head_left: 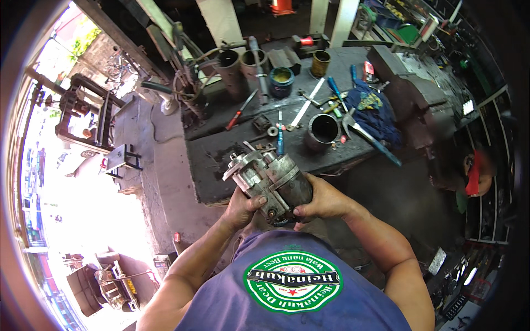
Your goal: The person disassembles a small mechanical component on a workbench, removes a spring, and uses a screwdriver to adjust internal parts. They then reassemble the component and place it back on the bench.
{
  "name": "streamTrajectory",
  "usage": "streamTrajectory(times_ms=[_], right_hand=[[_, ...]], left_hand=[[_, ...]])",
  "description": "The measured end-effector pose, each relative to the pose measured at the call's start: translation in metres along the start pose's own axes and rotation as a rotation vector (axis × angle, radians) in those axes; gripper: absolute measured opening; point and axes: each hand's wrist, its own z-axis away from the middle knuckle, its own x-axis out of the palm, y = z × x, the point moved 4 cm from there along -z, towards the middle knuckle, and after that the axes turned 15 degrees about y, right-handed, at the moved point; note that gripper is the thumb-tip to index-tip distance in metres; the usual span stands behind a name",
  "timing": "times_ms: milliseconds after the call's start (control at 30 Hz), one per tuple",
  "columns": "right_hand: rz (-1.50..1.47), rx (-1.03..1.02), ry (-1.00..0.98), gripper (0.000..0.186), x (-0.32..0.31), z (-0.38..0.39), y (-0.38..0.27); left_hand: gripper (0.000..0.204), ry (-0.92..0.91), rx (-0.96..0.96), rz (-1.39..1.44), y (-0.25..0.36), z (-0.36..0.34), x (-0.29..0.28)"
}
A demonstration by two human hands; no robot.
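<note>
A greasy metal starter motor (269, 185) is held in front of my chest, near the bench's front edge, tilted with its flanged end toward the far left. My left hand (240, 209) is closed around its left side, thumb on the casing. On the other side, my right hand (324, 199) grips the dark cylindrical body, its thumb pressed near the lower end. Fingers underneath are hidden by the part. Just beyond it on the bench lie a blue-handled screwdriver (280, 141) and a small metal ring (273, 132). A dark open can (323, 132) stands to the right.
The dark workbench (212, 174) also carries a red-handled screwdriver (242, 110), a blue tub (281, 83), a blue cloth (381, 116) and a blue-handled tool (372, 139). A bulky vise (414, 102) sits at its right. A small stool (122, 158) stands on the left.
</note>
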Motion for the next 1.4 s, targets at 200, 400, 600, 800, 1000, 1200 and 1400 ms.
streamTrajectory(times_ms=[200,400,600,800,1000,1200,1400], right_hand=[[0.208,-0.306,-0.068,0.103,0.086,-0.111,0.019],[0.115,-0.435,-0.173,0.107,0.157,-0.221,0.058],[0.255,-0.54,-0.092,0.114,0.165,-0.248,0.085],[0.387,-0.585,-0.068,0.106,0.154,-0.235,0.093],[0.386,-0.619,-0.106,0.105,0.152,-0.248,0.105],[0.275,-0.598,-0.183,0.11,0.159,-0.261,0.113],[0.304,-0.553,-0.165,0.111,0.161,-0.259,0.111]], left_hand=[[0.092,0.074,0.247,-0.129,0.04,-0.014,-0.123],[0.069,0.134,0.484,-0.882,0.056,-0.048,-0.244],[0.078,-0.053,0.556,-1.038,0.006,-0.058,-0.302],[0.089,0.033,0.662,-0.943,-0.012,-0.048,-0.313],[0.089,0.023,0.525,-1.024,-0.008,-0.045,-0.329],[0.078,0.002,0.641,-1.207,0.015,-0.052,-0.337],[0.079,-0.04,0.506,-1.139,0.019,-0.064,-0.346]])
